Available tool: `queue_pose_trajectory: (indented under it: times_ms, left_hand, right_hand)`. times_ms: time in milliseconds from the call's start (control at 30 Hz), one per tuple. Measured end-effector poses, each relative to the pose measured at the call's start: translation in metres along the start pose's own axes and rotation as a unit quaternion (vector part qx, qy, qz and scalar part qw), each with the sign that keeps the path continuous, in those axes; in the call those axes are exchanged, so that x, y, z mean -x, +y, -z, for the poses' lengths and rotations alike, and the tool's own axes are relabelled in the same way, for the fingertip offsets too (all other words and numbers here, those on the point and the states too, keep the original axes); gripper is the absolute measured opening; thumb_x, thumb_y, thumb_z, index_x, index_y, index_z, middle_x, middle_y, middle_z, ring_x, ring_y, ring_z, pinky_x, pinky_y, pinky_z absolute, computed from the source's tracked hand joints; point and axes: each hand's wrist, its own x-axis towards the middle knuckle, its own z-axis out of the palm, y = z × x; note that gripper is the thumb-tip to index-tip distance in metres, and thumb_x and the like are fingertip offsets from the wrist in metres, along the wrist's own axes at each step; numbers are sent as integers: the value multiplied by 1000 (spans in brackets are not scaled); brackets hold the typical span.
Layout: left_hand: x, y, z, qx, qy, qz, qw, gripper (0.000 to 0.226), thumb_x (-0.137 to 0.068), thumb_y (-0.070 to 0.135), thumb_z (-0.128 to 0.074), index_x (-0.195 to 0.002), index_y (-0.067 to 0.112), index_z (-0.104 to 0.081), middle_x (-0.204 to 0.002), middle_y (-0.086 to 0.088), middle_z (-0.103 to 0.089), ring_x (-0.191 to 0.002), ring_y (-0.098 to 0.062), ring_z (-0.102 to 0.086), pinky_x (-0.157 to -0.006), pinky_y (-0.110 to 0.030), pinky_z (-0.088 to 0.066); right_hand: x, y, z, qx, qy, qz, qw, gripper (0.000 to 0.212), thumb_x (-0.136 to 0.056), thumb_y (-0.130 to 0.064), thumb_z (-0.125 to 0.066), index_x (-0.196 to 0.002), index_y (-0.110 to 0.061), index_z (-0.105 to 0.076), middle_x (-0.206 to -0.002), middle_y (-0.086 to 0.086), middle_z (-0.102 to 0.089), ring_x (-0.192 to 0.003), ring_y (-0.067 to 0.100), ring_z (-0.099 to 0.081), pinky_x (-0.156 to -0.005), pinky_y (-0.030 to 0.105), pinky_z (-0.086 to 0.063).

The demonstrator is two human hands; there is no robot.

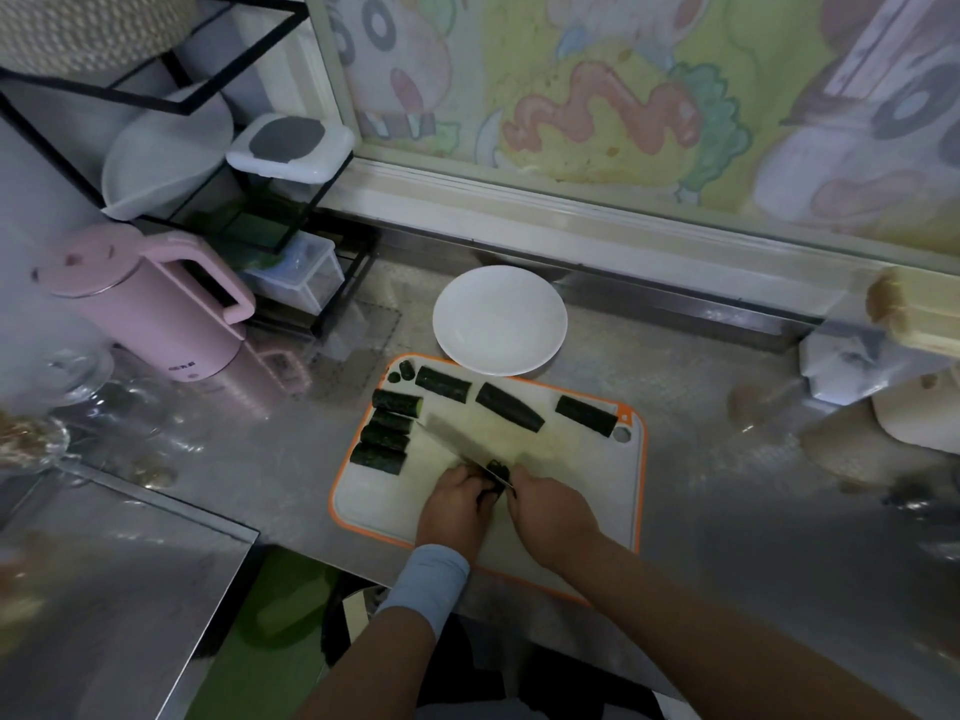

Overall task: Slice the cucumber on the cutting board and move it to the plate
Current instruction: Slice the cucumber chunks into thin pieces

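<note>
A white cutting board (571, 485) with an orange rim lies on the steel counter. Several dark green cucumber pieces lie on it: a stack at the left (384, 433) and three along the far edge (509, 406). Near the board's front, my left hand (457, 506), with a grey wristband, holds a small cucumber piece (496, 469). My right hand (550, 511) grips the handle of a knife (452, 441) whose blade points up and left across that piece. Just behind the board stands an empty white plate (498, 319).
A pink kettle (156, 314) stands at the left, with a black wire rack (270, 200) of plastic containers behind it. Glass jars (67, 366) sit at the far left. Pale objects (914, 418) lie on the counter at the right.
</note>
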Motion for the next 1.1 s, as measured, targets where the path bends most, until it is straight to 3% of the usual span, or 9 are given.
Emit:
queue_pose_trajectory:
  times_ms: [100, 333, 467, 667, 933, 1100]
  left_hand:
    - [-1, 2, 0, -7, -22, 27, 999, 14, -84, 18, -66, -93, 13, -75, -98, -5, -67, -94, -24, -59, -77, -29, -48]
    - [0, 3, 1, -4, -20, 37, 999, 17, -88, 21, -60, -99, 17, -73, -104, -1, -65, -100, -19, -56, -83, -27, -46]
    - [1, 4, 2, -3, -12, 32, 999, 15, -86, 18, -64, -96, 15, -74, -100, -3, -66, -96, -20, -57, -79, -26, -46]
    - [1, 2, 0, 11, 9, 24, 1000, 8, -74, 10, -75, -82, 12, -75, -84, -6, -68, -80, -26, -62, -66, -28, -51]
    - [0, 1, 0, 6, -9, 39, 999, 9, -81, 16, -69, -87, 13, -74, -93, -5, -68, -89, -24, -59, -74, -30, -50]
    - [1, 0, 1, 2, -10, 40, 999, 10, -83, 17, -67, -90, 14, -74, -95, -4, -66, -91, -22, -58, -76, -27, -47]
  right_hand:
    - [12, 4, 1, -15, 27, 10, 999, 34, -103, -29, -35, -126, -9, -49, -90, 12, -66, -78, 29, -63, -62, 35, -40]
    - [34, 12, 9, 6, 26, -3, 1000, 29, -103, -31, -33, -118, -13, -50, -86, 7, -65, -75, 25, -62, -61, 35, -41]
    - [29, 11, 3, 4, 19, -4, 1000, 29, -102, -30, -35, -119, -12, -51, -86, 8, -65, -74, 27, -62, -58, 34, -38]
    - [5, 7, -5, -4, -11, 0, 1000, 31, -102, -25, -35, -124, -8, -49, -92, 12, -66, -79, 30, -63, -65, 39, -50]
    - [18, 6, 4, 2, 12, 2, 1000, 30, -102, -32, -34, -117, -12, -49, -84, 10, -65, -72, 28, -61, -56, 34, -37]
    - [35, 12, 7, 1, 9, -12, 1000, 27, -102, -33, -34, -115, -14, -49, -81, 7, -63, -69, 25, -59, -59, 37, -44]
